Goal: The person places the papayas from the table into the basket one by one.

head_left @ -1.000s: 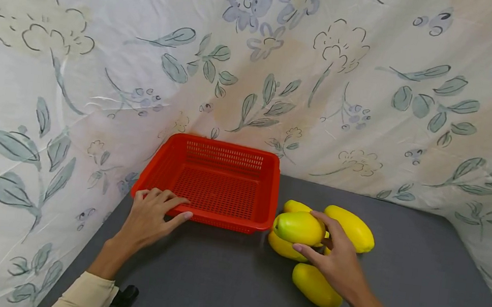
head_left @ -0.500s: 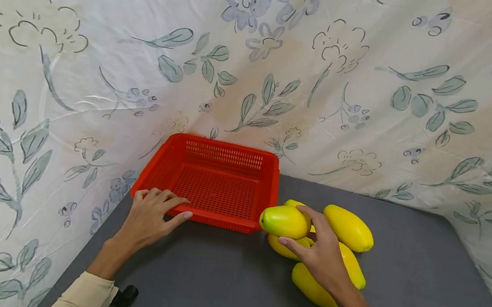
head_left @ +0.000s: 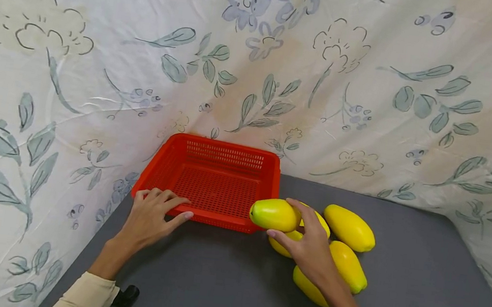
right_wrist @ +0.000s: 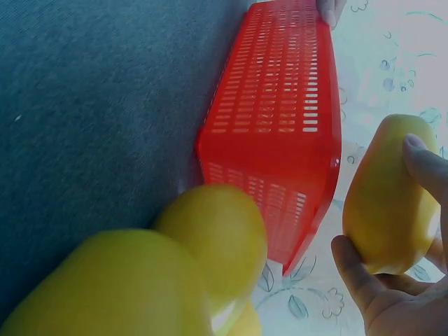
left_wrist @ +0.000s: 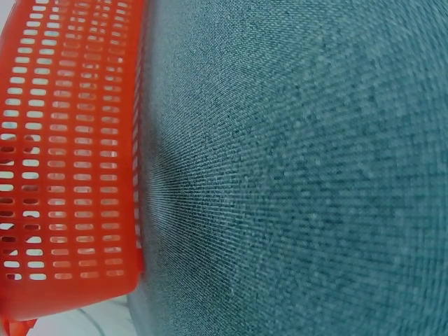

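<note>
My right hand (head_left: 310, 243) holds a yellow papaya (head_left: 275, 214) with a greenish tip, thumb on one side and fingers on the other. It hangs above the table at the near right corner of the red plastic basket (head_left: 219, 219). In the right wrist view, the raised papaya (right_wrist: 388, 196) is apart from the basket wall (right_wrist: 269, 105). My left hand (head_left: 150, 216) grips the basket's near left rim, fingers reaching over it inside and thumb along the front. Through the slots in the left wrist view, the basket (left_wrist: 77, 168) shows dark patches. No fruit shows inside it.
Several more yellow papayas lie on the grey table (head_left: 221, 283) right of the basket, among them a far one (head_left: 349, 227) and a nearer one (head_left: 347, 266); my right hand partly covers others. A flowered cloth (head_left: 349, 99) hangs behind and at the sides.
My right hand has carried the papaya leftward from over the pile to the basket's near right corner, uncovering more papayas behind it. My left hand and the basket have stayed in place.
</note>
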Available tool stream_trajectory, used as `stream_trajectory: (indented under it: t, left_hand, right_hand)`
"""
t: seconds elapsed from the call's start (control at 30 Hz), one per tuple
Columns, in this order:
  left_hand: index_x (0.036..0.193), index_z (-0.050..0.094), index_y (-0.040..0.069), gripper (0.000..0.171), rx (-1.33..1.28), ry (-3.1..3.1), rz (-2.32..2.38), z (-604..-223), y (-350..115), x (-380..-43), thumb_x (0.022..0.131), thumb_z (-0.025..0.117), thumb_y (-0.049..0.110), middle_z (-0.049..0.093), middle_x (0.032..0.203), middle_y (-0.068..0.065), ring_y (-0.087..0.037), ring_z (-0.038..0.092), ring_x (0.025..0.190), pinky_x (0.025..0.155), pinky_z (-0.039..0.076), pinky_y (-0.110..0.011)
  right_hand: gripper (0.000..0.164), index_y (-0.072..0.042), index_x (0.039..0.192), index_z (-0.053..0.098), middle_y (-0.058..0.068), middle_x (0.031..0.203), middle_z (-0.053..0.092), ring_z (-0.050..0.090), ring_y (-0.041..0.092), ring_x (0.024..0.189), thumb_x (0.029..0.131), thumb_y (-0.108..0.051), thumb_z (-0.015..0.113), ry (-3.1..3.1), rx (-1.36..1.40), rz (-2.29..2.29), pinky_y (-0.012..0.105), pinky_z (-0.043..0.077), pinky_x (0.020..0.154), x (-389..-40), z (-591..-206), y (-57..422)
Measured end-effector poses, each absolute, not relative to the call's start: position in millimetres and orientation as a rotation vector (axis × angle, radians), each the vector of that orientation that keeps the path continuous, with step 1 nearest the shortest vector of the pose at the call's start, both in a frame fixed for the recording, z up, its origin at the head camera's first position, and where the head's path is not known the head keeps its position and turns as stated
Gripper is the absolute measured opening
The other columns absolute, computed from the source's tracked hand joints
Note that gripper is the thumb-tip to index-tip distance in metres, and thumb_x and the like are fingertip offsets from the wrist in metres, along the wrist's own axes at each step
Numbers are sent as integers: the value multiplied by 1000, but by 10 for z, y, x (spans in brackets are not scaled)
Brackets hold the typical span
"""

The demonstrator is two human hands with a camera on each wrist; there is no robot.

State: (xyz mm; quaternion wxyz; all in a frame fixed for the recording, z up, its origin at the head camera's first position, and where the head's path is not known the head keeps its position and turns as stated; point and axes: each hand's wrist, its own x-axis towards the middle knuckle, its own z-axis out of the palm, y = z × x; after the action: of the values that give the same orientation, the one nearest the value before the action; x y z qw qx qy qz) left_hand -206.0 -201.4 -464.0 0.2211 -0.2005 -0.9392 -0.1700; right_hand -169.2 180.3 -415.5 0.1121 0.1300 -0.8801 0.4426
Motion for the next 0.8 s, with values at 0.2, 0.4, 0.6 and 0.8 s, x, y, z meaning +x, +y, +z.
stream_trajectory:
  t: [0.2, 0.4, 0.6, 0.8]
  left_hand:
    - [123, 79, 23, 40, -565, -2589, -467, -4631, -2010, -2055, 94, 73, 50, 71, 113, -6, -31, 60, 103, 94, 36, -60]
    - [123, 79, 23, 40, -566, -2584, -464, -4630, -2009, -2056, 93, 73, 49, 71, 113, -6, -32, 61, 103, 95, 36, -60]
    - [123, 79, 24, 40, -564, -2592, -468, -4630, -2005, -2059, 94, 73, 50, 71, 112, -6, -32, 60, 104, 95, 36, -61]
    - [124, 79, 24, 41, -559, -2597, -465, -4634, -2008, -2058, 94, 73, 50, 70, 112, -6, -32, 60, 104, 95, 36, -60]
  right_hand:
    - [84, -18, 154, 50, 5, 150, 53, 55, 25, 129, 85, -46, 89, -2580, 394, 1305, 55, 58, 98, -1711, -4152, 1749]
    - [85, -18, 158, 47, 3, 154, 52, 56, 24, 132, 88, -42, 87, -2545, 444, 1347, 52, 58, 99, -1727, -4167, 1720]
    - [87, -21, 162, 42, 5, 158, 47, 57, 29, 139, 89, -34, 87, -2499, 463, 1455, 49, 57, 99, -1727, -4181, 1731]
    - [84, -19, 159, 45, 10, 155, 50, 57, 31, 137, 89, -32, 88, -2533, 419, 1424, 52, 57, 98, -1706, -4205, 1775]
